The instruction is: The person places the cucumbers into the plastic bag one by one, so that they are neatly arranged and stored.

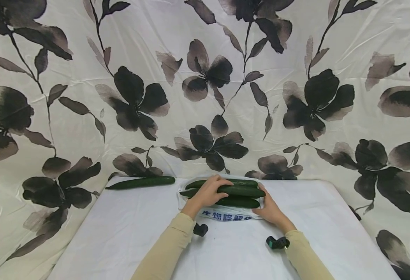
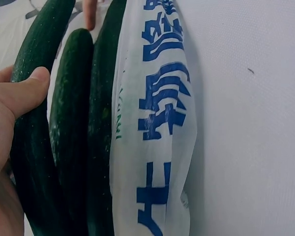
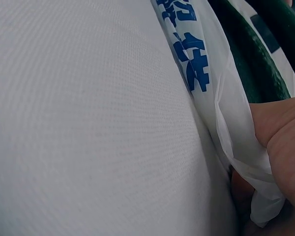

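Observation:
Several dark green cucumbers lie on an open white plastic bag (image 1: 210,214) printed with blue characters, near the table's back edge. My left hand (image 1: 210,191) grips the topmost cucumber (image 1: 241,190) from above; in the left wrist view the thumb (image 2: 39,76) presses its side. Two other cucumbers, one of them shorter (image 2: 71,93), lie beside it. At the right end of the bag, my right hand (image 1: 269,210) holds the bag's edge, with plastic bunched between thumb and fingers in the right wrist view. Part of its fingers is hidden by the bag.
A single cucumber (image 1: 141,182) lies at the back left of the white-covered table (image 1: 120,237). Behind the table hangs a white cloth with dark flowers (image 1: 205,147). Black wrist devices (image 1: 277,243) sit at both forearms, low over the table.

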The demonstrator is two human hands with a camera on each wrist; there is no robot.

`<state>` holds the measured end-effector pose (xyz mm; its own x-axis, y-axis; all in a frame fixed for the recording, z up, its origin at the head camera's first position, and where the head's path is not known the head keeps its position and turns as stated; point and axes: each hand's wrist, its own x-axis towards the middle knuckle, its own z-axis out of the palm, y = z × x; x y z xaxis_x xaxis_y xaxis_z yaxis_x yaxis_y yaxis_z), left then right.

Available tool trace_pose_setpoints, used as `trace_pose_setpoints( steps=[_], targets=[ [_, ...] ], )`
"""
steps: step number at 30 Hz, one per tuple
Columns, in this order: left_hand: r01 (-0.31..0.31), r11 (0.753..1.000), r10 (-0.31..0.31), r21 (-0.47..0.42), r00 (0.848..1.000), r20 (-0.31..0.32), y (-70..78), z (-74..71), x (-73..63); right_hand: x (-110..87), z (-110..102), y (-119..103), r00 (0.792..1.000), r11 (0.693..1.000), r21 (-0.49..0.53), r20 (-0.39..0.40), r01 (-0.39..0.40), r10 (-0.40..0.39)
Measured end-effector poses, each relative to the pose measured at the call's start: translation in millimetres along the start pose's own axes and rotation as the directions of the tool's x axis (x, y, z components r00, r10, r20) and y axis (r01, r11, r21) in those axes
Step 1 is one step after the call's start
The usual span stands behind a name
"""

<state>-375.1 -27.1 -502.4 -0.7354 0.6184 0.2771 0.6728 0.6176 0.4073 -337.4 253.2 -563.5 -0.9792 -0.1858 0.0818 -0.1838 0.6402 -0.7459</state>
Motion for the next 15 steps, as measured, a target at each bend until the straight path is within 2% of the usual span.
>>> trace_pose_setpoints(
  steps=[11, 15],
  targets=[
    [0.056, 0.998, -0.056, 0.003, 0.998, 0.033, 0.1, 8.9, 6.6, 2.3, -2.1, 0.1, 1.000, 1.000, 0.018, 0.010, 0.023, -0.023],
    [0.069, 0.998, -0.069, 0.001, 0.997, 0.032, -0.5, 9.6, 5.4, 0.9, -1.5, -3.1, 1.000, 1.000, 0.022, 0.008, 0.004, -0.004]
  ],
)
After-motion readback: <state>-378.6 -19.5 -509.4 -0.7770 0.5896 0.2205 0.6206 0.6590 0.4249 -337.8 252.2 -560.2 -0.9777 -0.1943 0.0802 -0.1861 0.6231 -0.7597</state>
